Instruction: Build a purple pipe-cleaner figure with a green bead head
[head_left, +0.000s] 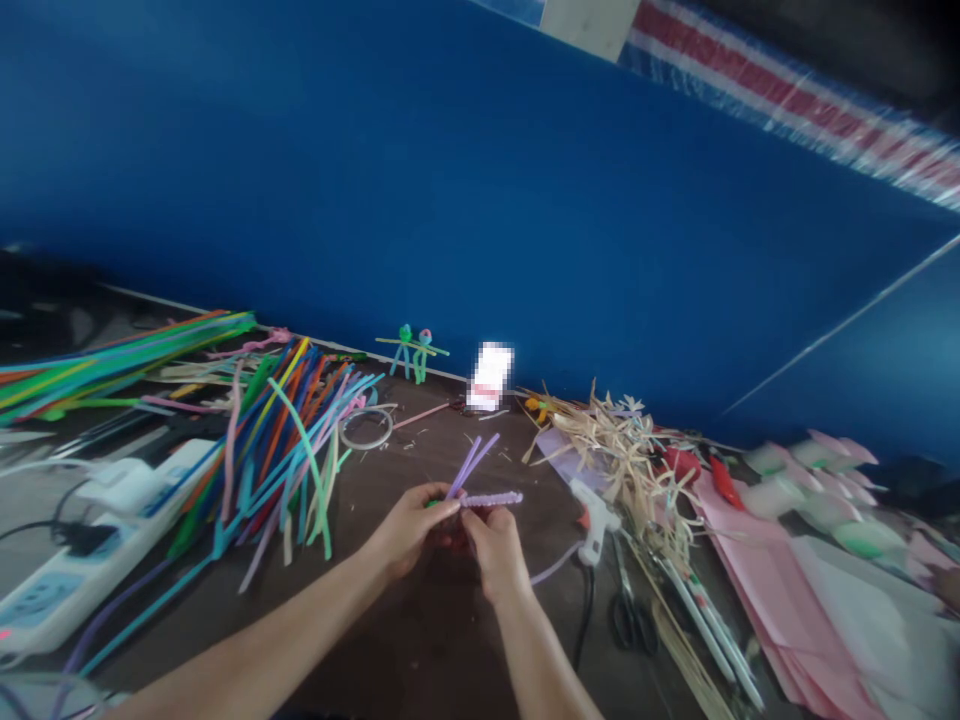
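Note:
My left hand [421,520] pinches purple pipe cleaners [471,466] whose straight ends fan up above the fingers. Against it, my right hand [491,540] is closed on the same piece, where a thicker lilac coiled length [491,499] points out to the right. A bit of green shows at the left fingers. A thin purple strand [556,566] trails out to the right below my right hand. The fingers hide how the parts join.
Pipe cleaners [277,450] in many colours and a power strip [112,560] lie left. Two small figures [412,355] stand at the wall by a lit phone [489,376]. Right are a glue gun [598,520], scissors [630,610], dried straw flowers [622,440] and pink sheets [772,580].

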